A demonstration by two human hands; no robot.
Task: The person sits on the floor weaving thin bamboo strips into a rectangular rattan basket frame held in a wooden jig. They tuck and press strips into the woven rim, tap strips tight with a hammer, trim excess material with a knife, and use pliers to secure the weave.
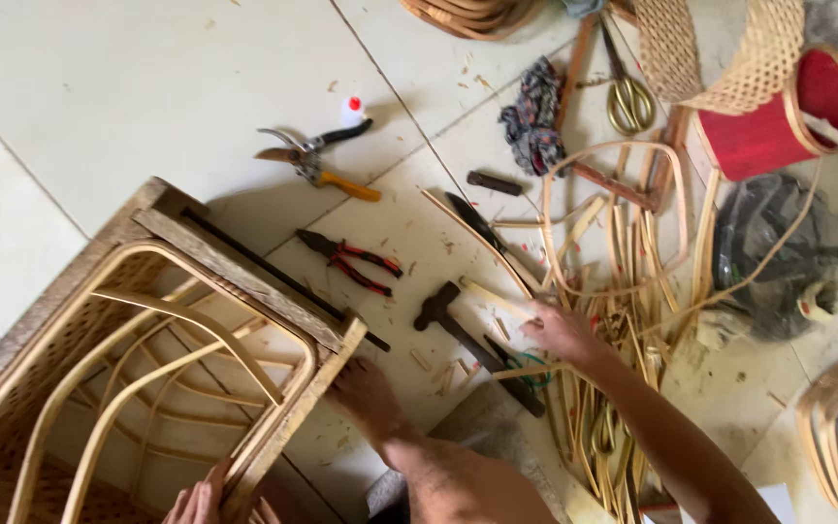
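While the right hand (pixel 560 330) closes on a pale cane strip (pixel 490 295), the strip's long axis runs up-left to down-right, by the hammer (pixel 472 344). Left hand (pixel 366 388) rests against the woven frame's (pixel 244 281) corner, its fingers hidden, so its grip is unclear. Another hand (pixel 201 500) is cut off below.

**Floor and what lies on it**

Floor (pixel 147 87): pale tiles, grey grout lines, scattered with shavings. Lying on it: pruning shears (pixel 312 160) with one orange grip; red-handled pliers (pixel 351 262) below them; a hammer (pixel 467 340); a dark knife (pixel 472 221); a crumpled dark rag (pixel 533 116); brass-coloured scissors (pixel 628 97). A loose heap of cane strips (pixel 623 291) spreads beside the hammer. Red round stool (pixel 778 121) lies tipped over. Woven cane frame (pixel 147 359) stands lower left.
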